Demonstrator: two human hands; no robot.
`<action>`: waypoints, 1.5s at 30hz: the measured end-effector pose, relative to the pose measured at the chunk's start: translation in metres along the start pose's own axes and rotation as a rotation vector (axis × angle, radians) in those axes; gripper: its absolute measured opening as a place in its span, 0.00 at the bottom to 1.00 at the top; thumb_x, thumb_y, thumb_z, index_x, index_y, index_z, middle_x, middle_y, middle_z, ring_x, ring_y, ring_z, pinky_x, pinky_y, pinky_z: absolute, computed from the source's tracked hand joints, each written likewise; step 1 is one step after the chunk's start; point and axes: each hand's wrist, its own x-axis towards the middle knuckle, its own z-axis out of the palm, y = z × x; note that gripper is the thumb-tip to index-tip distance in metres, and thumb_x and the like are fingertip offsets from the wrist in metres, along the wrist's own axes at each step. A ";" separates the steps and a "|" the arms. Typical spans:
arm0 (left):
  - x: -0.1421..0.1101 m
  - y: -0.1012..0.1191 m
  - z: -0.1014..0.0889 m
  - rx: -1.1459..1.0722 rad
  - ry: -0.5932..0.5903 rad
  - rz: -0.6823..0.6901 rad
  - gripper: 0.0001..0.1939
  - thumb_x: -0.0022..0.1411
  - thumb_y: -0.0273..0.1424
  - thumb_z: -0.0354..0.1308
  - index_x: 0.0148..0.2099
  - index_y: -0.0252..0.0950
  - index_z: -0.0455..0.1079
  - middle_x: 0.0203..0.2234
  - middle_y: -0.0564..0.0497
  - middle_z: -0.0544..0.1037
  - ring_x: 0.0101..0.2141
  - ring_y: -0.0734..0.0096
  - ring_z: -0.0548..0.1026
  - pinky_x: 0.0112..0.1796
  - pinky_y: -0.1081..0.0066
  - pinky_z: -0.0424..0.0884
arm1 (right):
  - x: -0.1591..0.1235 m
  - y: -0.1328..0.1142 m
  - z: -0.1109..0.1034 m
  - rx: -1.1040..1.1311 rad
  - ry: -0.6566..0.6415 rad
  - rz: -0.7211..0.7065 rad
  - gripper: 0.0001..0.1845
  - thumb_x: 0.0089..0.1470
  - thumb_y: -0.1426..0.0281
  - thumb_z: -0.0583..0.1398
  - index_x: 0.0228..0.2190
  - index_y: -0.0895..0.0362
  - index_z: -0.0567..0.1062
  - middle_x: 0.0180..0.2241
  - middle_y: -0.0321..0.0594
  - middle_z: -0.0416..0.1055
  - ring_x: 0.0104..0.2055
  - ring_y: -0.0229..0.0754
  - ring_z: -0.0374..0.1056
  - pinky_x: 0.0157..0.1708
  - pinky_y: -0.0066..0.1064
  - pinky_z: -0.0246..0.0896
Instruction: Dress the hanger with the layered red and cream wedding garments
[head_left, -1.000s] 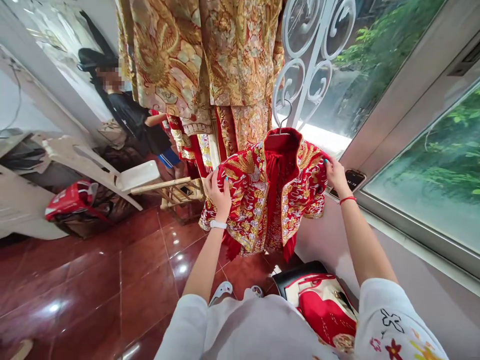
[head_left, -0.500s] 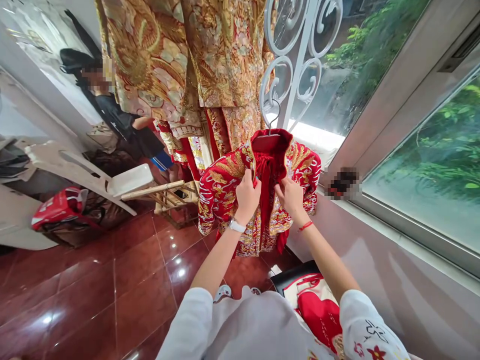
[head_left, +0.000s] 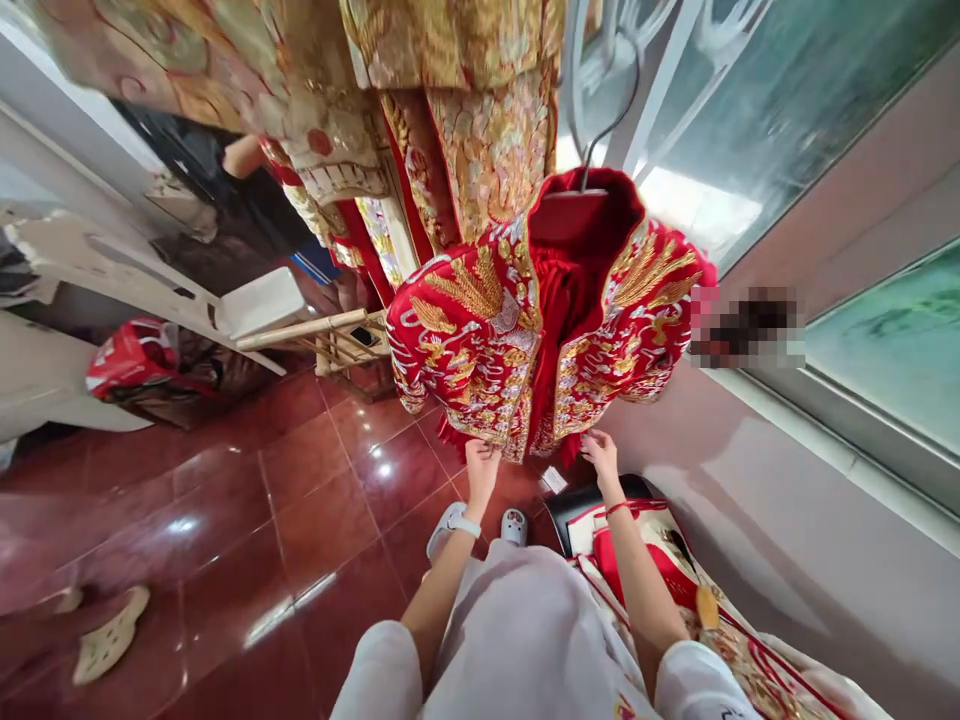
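Note:
A red embroidered jacket with gold and silver stitching hangs upright on a hanger, its front parted over loose red cloth inside. At its lower hem, my left hand pinches the edge on the left front panel. My right hand is closed at the opposite hem, beside a hanging strip of red cloth; its fingertips are partly hidden. The hanger's hook goes up to the white scrolled metalwork.
Gold embroidered garments hang behind the jacket. To the left are a bamboo rack, a white chair, a red bag and part of a person. Red and cream garments lie at lower right, below the window.
Both hands have gone from the jacket's upper front edges down to its bottom hem. My view has come closer and tilted down. A beige clog now shows at lower left.

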 end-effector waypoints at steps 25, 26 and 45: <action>-0.026 -0.077 -0.027 -0.385 -0.431 -0.518 0.19 0.42 0.21 0.74 0.39 0.34 0.76 0.34 0.48 0.83 0.42 0.63 0.81 0.51 0.63 0.72 | -0.080 0.092 0.020 0.443 -0.592 0.460 0.16 0.36 0.72 0.73 0.31 0.53 0.77 0.29 0.34 0.77 0.30 0.39 0.71 0.33 0.34 0.65; -0.027 -0.075 -0.027 -0.385 -0.441 -0.513 0.19 0.42 0.22 0.74 0.38 0.34 0.76 0.35 0.48 0.83 0.41 0.64 0.81 0.50 0.64 0.72 | -0.083 0.091 0.021 0.452 -0.590 0.455 0.16 0.37 0.71 0.73 0.32 0.52 0.78 0.30 0.34 0.77 0.30 0.39 0.71 0.33 0.33 0.65; -0.041 -0.061 -0.035 -0.354 -0.416 -0.466 0.18 0.47 0.21 0.72 0.40 0.36 0.73 0.35 0.50 0.81 0.41 0.67 0.80 0.53 0.63 0.68 | -0.106 0.091 0.042 0.502 -0.543 0.408 0.18 0.30 0.68 0.77 0.26 0.55 0.77 0.26 0.35 0.77 0.30 0.39 0.71 0.38 0.34 0.67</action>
